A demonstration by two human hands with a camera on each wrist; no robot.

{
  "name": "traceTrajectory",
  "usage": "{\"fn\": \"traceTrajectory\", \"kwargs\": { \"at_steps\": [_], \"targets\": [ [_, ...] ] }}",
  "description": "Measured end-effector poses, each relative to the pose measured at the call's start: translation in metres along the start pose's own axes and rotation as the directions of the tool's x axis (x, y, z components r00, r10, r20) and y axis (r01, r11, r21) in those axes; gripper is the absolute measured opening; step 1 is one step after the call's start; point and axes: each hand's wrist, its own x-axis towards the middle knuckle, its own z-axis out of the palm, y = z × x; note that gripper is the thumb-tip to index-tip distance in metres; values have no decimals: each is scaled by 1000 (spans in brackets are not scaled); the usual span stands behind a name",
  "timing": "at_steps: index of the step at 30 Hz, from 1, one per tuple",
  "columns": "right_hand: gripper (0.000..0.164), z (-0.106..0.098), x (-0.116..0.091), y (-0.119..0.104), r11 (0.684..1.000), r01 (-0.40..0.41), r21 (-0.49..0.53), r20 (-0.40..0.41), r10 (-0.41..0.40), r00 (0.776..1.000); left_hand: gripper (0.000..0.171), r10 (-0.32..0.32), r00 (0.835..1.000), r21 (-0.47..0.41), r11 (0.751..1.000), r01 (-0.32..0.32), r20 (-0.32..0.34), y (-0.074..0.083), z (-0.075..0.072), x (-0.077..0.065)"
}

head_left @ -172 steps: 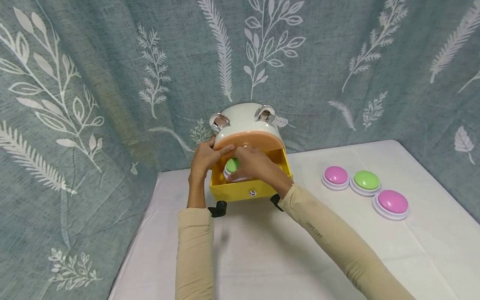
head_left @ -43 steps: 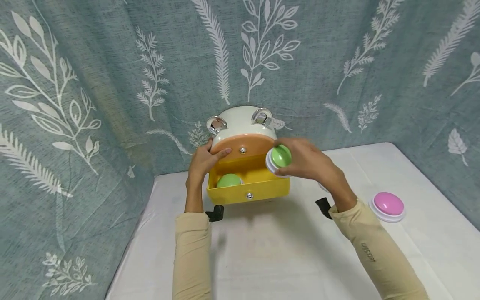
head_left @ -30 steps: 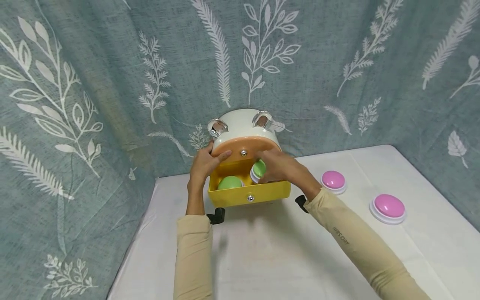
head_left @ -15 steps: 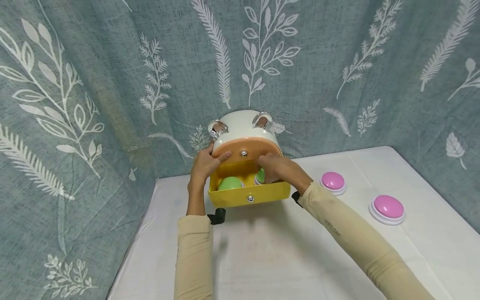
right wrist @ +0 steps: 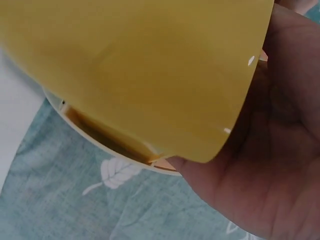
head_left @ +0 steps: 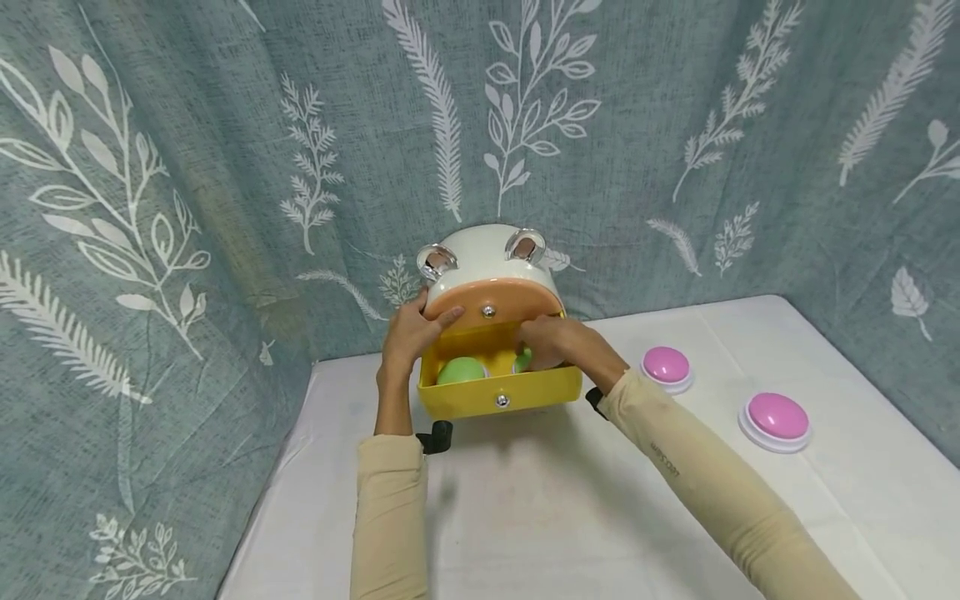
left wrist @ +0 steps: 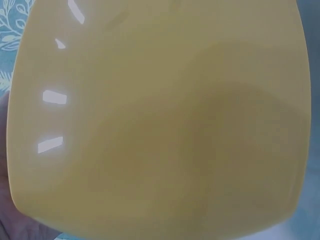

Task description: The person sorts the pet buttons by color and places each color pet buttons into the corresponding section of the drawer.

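A small storage box [head_left: 486, 250] with a white top, silver ears and an orange upper drawer stands by the curtain. Its yellow lower drawer [head_left: 480, 400] is pulled out. My left hand [head_left: 408, 337] grips the box's left side, thumb on the orange front. Inside the drawer, at the left, lies a green dome light [head_left: 461, 370] with a white base. My right hand [head_left: 555, 340] reaches into the drawer's right part and holds a second green dome light [head_left: 522, 360], mostly hidden by the fingers. The drawer's yellow front [left wrist: 160, 100] fills much of the left wrist view.
Two pink dome lights [head_left: 666, 365] [head_left: 778, 415] with white bases rest on the white-covered table [head_left: 525, 517], right of the box. A blue-green curtain with white leaf patterns [head_left: 555, 125] hangs close behind the box and along the left.
The first green light was released at the drawer's left. My right hand has brought the second green light from the table into the drawer and lowered it. My left hand keeps its grip.
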Motion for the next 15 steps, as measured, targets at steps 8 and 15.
{"fn": "traceTrajectory", "kwargs": {
  "at_steps": [8, 15],
  "targets": [
    [22, 23, -20, 3, 991, 116, 68, -396, -80, 915, 95, -7, 1000, -22, 1000, 7, 8, -1, -1, 0],
    [13, 66, -47, -25, 968, 139, -208, -848, -249, 467, 94, -6, 1000, -7, 1000, 6, 8, -1, -2, -1]
  ]
}}
